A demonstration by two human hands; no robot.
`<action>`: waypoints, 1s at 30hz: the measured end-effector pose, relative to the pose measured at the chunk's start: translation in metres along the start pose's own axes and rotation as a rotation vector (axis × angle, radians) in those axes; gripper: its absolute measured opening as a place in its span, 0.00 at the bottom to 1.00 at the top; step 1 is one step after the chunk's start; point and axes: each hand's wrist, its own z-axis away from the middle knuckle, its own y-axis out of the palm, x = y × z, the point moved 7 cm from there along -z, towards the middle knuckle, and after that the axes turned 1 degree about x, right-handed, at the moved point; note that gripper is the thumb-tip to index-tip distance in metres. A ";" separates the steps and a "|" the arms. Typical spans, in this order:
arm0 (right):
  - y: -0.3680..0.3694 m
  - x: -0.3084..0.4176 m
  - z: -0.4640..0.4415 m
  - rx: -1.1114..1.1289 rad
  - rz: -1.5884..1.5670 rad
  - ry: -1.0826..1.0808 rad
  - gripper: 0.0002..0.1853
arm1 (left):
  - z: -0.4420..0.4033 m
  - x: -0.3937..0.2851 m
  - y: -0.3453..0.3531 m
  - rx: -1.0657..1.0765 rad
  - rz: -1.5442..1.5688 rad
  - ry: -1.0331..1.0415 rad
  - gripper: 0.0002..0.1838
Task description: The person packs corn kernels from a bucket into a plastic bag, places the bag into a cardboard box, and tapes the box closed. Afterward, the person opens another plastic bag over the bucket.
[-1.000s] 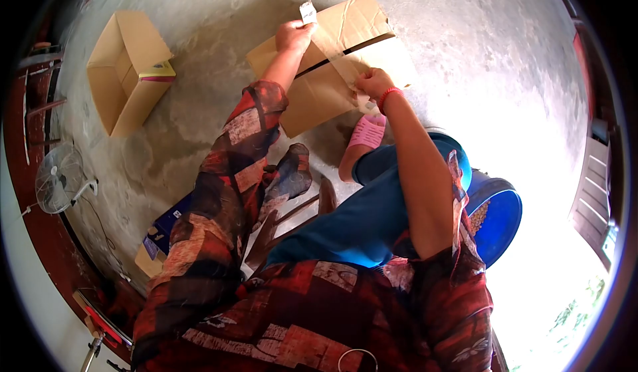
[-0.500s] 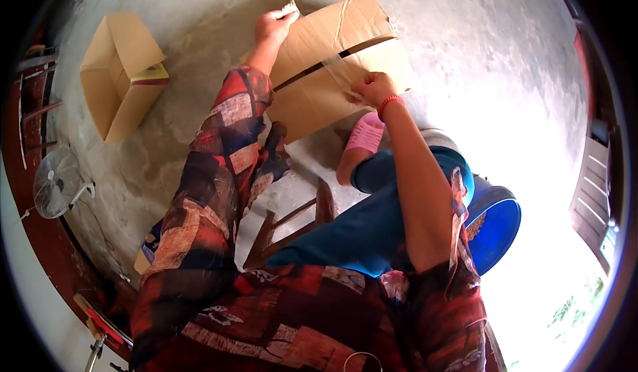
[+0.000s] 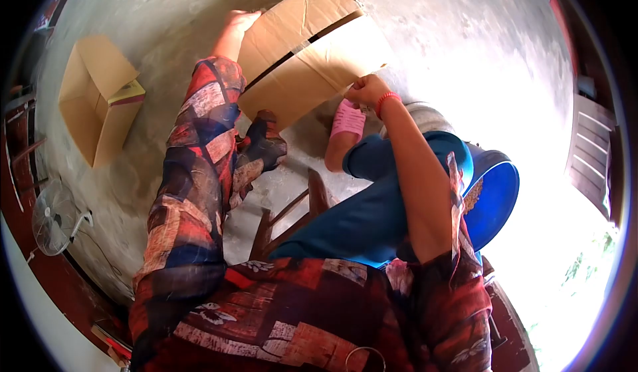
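A closed cardboard box (image 3: pixel 312 66) lies on the floor before me, a dark slit running between its top flaps. Clear tape seems to cross that slit near its middle. At the box's far left edge is my left hand (image 3: pixel 240 22), fingers curled and partly out of sight. What it holds, if anything, cannot be made out. My right hand (image 3: pixel 367 91), with a red beaded bracelet (image 3: pixel 387 101), is closed in a pinch by the near right edge of the box. Whatever lies between those fingertips is too small to name.
An open cardboard box (image 3: pixel 100 99) stands at left. A fan (image 3: pixel 54 218) is at the lower left. Beside my leg are a blue container (image 3: pixel 498 202) with brownish contents and a pale rounded object (image 3: pixel 425 116). A pink slipper (image 3: pixel 347 119) and a wooden stool (image 3: pixel 318 196) are nearby.
My left hand has shifted left along the box, and the pale scrap seen in it is out of sight. My right hand has moved to the box's near edge. The view has shifted slightly.
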 end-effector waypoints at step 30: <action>0.000 -0.014 0.039 0.162 -0.222 0.133 0.08 | 0.104 -0.050 -0.005 -0.308 -0.346 0.462 0.33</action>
